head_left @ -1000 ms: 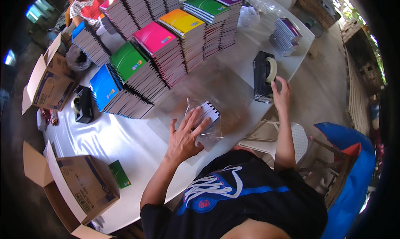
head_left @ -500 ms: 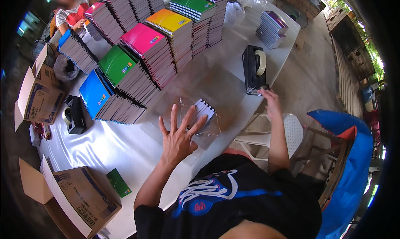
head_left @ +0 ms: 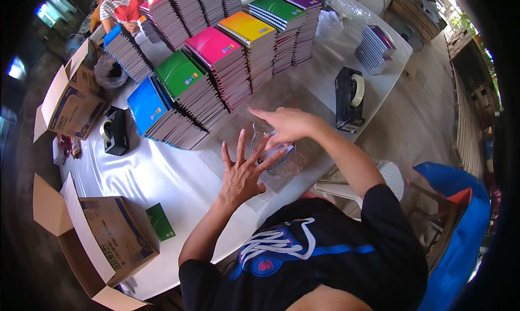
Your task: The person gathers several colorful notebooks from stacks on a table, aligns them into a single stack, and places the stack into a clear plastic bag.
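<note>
My left hand (head_left: 244, 173) is open, its fingers spread and its fingertips resting on a clear plastic wrapping (head_left: 292, 163) near the table's front edge. Within the wrapping lies a small spiral-bound notebook or pad, mostly hidden by my hands. Reaching in from the right, my right hand (head_left: 290, 124) is over the same packet. Its index finger points left, apart from the thumb side, which bends down onto the plastic beside my left fingertips. Beyond my right forearm stands a black tape dispenser (head_left: 349, 101) with a roll of clear tape.
Tall stacks of spiral notebooks (head_left: 216, 45) fill the table's far side. On the left are another tape dispenser (head_left: 112, 131), two open cartons (head_left: 114, 229) (head_left: 78, 110) and a green notebook cover (head_left: 160, 222). A small pile (head_left: 375, 50) stands far right. A person (head_left: 123, 10) sits opposite; a white chair (head_left: 390, 178) is at right.
My right hand has moved left from the tape dispenser to the plastic-wrapped packet. My left hand stays spread on it. The whole view has shifted slightly.
</note>
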Demonstrator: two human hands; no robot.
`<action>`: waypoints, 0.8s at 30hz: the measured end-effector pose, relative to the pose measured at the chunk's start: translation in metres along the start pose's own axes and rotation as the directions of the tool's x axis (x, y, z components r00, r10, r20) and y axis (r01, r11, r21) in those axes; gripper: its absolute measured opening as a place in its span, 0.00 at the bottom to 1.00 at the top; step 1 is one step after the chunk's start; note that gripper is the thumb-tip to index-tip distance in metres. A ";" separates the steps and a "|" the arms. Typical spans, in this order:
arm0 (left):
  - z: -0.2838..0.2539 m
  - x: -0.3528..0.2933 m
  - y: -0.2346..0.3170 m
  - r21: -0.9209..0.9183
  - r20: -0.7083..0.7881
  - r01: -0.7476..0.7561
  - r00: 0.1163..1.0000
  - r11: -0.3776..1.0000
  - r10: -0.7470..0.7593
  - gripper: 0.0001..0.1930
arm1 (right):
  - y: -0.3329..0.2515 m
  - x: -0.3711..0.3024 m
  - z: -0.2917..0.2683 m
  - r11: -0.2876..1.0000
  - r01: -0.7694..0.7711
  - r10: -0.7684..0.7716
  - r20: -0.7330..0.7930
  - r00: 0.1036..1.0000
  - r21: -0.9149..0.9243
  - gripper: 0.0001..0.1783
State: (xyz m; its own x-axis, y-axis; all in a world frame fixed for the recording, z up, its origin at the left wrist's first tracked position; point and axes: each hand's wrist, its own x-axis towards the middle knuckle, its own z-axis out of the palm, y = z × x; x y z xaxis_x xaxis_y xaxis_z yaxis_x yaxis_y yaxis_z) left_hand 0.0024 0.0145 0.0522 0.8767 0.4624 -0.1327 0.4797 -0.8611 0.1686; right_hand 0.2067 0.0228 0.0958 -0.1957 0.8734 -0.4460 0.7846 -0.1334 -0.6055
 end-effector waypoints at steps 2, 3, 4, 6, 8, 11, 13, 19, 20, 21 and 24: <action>-0.001 0.000 0.000 -0.013 0.013 -0.002 1.000 1.000 0.002 0.55 | 0.001 0.008 0.002 0.955 -0.129 0.111 -0.082 0.990 -0.266 0.52; -0.001 0.000 0.000 -0.026 0.017 -0.007 1.000 1.000 0.008 0.55 | 0.008 0.006 0.003 0.921 -0.154 0.092 -0.185 0.978 -0.356 0.52; -0.001 0.000 -0.001 -0.040 0.021 -0.012 1.000 0.999 0.013 0.55 | 0.015 0.002 0.002 0.879 -0.187 0.061 -0.284 0.957 -0.439 0.52; 0.000 -0.003 -0.001 -0.104 0.024 0.019 1.000 0.994 -0.017 0.55 | 0.017 -0.021 -0.018 0.961 -0.084 0.057 -0.109 0.992 -0.262 0.53; 0.002 -0.003 0.000 -0.190 0.005 0.029 1.000 0.981 -0.028 0.53 | 0.044 -0.037 -0.016 0.954 0.213 -0.236 -0.092 0.967 -0.213 0.52; 0.020 0.005 -0.005 -0.346 -0.094 0.010 0.995 0.938 -0.045 0.47 | 0.073 -0.029 0.050 0.735 0.622 -0.678 -0.302 0.670 -0.271 0.32; 0.036 0.007 -0.009 -0.443 -0.221 -0.014 0.971 0.897 -0.094 0.41 | 0.077 -0.025 0.071 0.727 0.643 -0.677 -0.407 0.613 -0.240 0.23; 0.049 0.018 0.011 -0.649 -0.447 -0.119 0.859 0.752 -0.249 0.20 | 0.070 -0.016 0.060 0.323 0.719 -0.187 -0.703 0.686 0.615 0.17; 0.053 0.025 0.010 -0.750 -0.481 -0.217 0.827 0.625 -0.291 0.20 | 0.067 -0.023 0.052 0.520 0.609 -0.231 -0.588 0.775 0.599 0.36; 0.056 0.029 0.009 -0.816 -0.509 -0.319 0.792 0.481 -0.338 0.21 | 0.065 -0.023 0.056 0.645 0.595 -0.324 -0.533 0.782 0.480 0.42; 0.048 0.036 0.006 -0.752 -0.540 -0.137 0.689 0.645 -0.483 0.18 | 0.068 -0.018 0.078 0.846 0.497 -0.407 -0.368 0.836 0.192 0.66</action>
State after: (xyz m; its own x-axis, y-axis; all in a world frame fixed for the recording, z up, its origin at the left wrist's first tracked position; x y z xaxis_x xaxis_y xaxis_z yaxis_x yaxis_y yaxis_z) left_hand 0.0349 0.0155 0.0013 0.3915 0.8490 0.3549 0.2165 -0.4599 0.8612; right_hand 0.2178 -0.0386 0.0112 -0.2667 0.9568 0.1161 0.4540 0.2310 -0.8606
